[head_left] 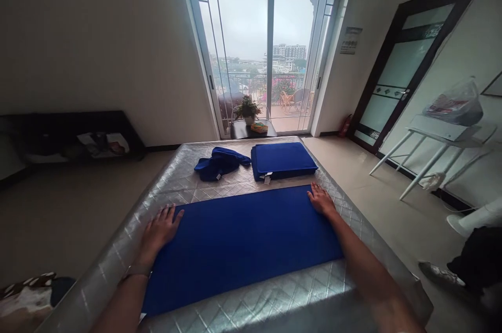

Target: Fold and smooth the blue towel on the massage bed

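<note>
A blue cloth (243, 244) lies spread as a long flat rectangle across the quilted silver mattress (243, 312). My left hand (159, 231) rests flat on its far left corner, fingers stretched out. On the far right corner lies my right hand (321, 199), also flat with fingers extended. Just beyond the cloth sits a neat stack of folded blue cloths (284, 159), with a white tag at its front edge. Left of that stack is a crumpled blue cloth (221, 163), which also shows a small white tag.
Past the mattress stands a small dark table (239, 130) with a potted plant (248, 107), before a glass sliding door (270, 50). A white stool (443, 139) carrying a plastic bag is at right. Part of a person (478, 265) shows at lower right. A low dark cabinet (74, 134) is left.
</note>
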Available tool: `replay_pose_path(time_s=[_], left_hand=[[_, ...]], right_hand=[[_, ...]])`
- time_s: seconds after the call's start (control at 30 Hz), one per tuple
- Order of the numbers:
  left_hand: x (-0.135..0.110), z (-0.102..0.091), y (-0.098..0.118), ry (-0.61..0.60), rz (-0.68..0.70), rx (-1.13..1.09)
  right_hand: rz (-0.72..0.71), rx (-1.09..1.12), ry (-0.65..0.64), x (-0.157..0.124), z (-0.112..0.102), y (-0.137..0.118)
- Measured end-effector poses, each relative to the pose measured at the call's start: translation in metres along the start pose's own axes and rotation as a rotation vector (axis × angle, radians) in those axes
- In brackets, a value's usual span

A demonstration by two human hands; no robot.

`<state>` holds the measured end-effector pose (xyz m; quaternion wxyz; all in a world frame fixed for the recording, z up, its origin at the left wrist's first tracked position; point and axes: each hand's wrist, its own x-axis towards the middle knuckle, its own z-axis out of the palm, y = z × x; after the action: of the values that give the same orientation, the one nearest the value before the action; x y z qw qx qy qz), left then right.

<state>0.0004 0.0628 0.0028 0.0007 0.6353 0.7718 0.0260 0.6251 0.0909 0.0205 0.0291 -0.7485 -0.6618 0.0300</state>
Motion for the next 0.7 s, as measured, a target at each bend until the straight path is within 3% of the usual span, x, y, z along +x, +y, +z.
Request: replay_pose_path(time_s=[0.17,0.27,0.4,0.5,0.57,0.63,0.7], left_hand=[[0.007,-0.015,0.003,-0.113,-0.019,0.083],[0.007,-0.025,0.028,-0.038,-0.047,0.101],[-0.004,-0.027,0.109,0.099,0.212,0.014],[-0.013,-0.017,0.186,0.079,0.479,-0.095],[-0.017,-0.009,0.225,0.066,0.589,-0.138],[-0.018,-0.001,0.247,0.039,0.600,-0.154],[-0.018,0.004,0.250,0.009,0.559,-0.150]], right_hand=[[0.000,0.018,0.015,-0.001,-0.001,0.000],[-0.006,0.026,0.021,-0.002,-0.002,-0.001],[-0.012,0.039,0.051,-0.003,-0.002,-0.001],[-0.007,0.041,0.048,-0.003,-0.002,-0.001],[-0.005,0.038,0.032,-0.003,-0.002,-0.001],[-0.008,0.033,0.021,-0.004,-0.003,-0.001],[-0.008,0.026,0.020,-0.003,-0.003,-0.001]])
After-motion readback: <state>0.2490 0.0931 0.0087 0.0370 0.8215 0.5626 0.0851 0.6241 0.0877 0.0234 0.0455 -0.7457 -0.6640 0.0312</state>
